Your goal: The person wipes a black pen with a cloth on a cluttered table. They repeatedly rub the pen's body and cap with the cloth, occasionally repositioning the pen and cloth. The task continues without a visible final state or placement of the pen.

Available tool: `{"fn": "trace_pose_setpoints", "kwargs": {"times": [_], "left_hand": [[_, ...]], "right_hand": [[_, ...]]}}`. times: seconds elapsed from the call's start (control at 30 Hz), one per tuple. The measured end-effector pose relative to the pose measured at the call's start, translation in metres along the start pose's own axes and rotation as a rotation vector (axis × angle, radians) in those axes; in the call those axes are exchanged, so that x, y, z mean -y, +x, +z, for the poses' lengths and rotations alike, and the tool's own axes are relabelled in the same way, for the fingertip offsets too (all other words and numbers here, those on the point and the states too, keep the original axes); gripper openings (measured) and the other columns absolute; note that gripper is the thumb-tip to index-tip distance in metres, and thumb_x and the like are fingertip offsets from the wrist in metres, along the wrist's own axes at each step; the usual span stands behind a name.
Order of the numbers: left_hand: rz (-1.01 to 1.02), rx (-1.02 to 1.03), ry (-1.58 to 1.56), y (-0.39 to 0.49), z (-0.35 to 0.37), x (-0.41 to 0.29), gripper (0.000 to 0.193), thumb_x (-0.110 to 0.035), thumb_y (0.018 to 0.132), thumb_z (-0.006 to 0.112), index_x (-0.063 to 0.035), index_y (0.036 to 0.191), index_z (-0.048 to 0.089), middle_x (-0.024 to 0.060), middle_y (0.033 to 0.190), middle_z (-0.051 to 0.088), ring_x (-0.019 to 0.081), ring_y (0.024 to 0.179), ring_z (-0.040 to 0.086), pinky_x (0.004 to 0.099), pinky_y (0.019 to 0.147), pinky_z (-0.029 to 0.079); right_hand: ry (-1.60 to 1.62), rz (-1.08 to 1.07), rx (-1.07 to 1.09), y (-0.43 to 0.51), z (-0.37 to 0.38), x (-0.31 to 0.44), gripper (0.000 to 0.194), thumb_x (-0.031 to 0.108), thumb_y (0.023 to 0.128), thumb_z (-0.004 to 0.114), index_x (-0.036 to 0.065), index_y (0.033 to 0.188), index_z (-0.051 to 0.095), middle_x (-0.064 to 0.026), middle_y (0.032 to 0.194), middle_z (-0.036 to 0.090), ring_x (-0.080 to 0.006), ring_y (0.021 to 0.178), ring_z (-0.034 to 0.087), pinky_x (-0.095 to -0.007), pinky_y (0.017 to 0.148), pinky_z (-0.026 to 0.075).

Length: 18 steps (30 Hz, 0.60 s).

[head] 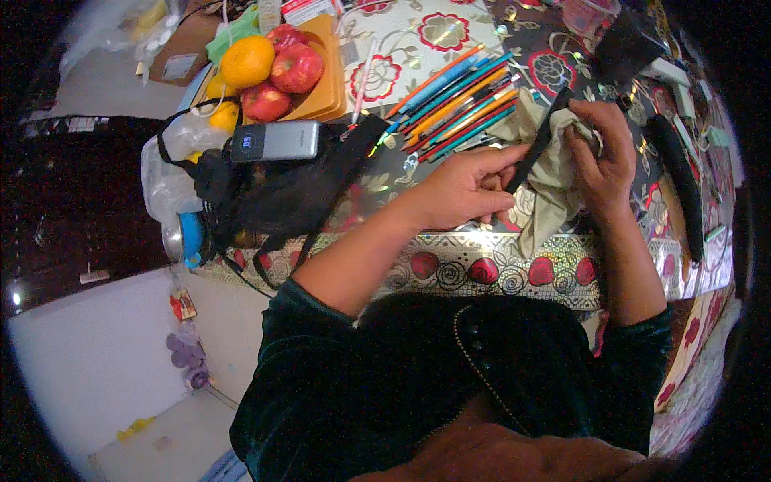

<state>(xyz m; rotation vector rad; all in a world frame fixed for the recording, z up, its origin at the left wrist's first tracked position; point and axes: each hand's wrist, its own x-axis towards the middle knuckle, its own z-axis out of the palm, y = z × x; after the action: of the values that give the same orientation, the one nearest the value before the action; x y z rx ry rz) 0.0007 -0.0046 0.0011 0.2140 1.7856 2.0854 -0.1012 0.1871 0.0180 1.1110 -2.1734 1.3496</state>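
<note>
My left hand [473,184] grips the lower end of a long, narrow black strip [538,144], which slants up and to the right; what it is I cannot tell. My right hand [605,153] holds a pale grey-beige cloth [551,181] bunched around the strip's upper part. The cloth's loose end hangs down toward the table's front edge. Just beyond my left hand, pencils and pens [458,102] of several colours lie side by side in a slanted row on the flowered tablecloth [443,30].
An orange plastic tray [334,90] with apples [296,67] and oranges [247,61] stands back left. A grey power bank [276,141] with a lit display lies on a black bag [271,193]. Along the right side lies a long black item [679,187], near white objects [668,72].
</note>
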Motion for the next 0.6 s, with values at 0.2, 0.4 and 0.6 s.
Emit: {"fn": "trace_pose_setpoints", "kwargs": {"times": [0.2,0.4,0.6], "left_hand": [[0.069,-0.077,-0.079,0.001,-0.006,-0.001,0.071,0.004,0.079,0.054,-0.0109,0.140,0.022,0.0034,0.091,0.046,0.0115,0.070,0.059,0.0182,0.050,0.045],[0.087,-0.080,-0.047,0.002,-0.006,-0.003,0.064,0.004,0.078,0.055,-0.0073,0.136,0.030,0.0061,0.094,0.055,0.0108,0.065,0.060,0.0182,0.049,0.045],[-0.016,-0.022,-0.087,0.001,0.001,0.001,0.065,0.005,0.077,0.055,-0.0063,0.136,0.031,0.0087,0.096,0.056,0.0117,0.068,0.061,0.0193,0.050,0.047]], "right_hand": [[0.125,-0.130,0.379,-0.010,0.012,0.015,0.042,-0.004,0.059,0.064,0.007,0.099,0.059,-0.0102,0.084,0.056,-0.0276,0.076,0.056,-0.0331,0.065,0.046],[0.075,-0.104,0.318,-0.009,0.010,0.018,0.037,-0.004,0.060,0.066,0.006,0.095,0.060,-0.0104,0.084,0.057,-0.0265,0.077,0.057,-0.0324,0.065,0.046],[-0.033,-0.005,-0.047,-0.001,-0.002,-0.003,0.033,-0.006,0.064,0.062,0.003,0.095,0.060,-0.0113,0.090,0.060,-0.0249,0.080,0.058,-0.0316,0.070,0.045]]}}
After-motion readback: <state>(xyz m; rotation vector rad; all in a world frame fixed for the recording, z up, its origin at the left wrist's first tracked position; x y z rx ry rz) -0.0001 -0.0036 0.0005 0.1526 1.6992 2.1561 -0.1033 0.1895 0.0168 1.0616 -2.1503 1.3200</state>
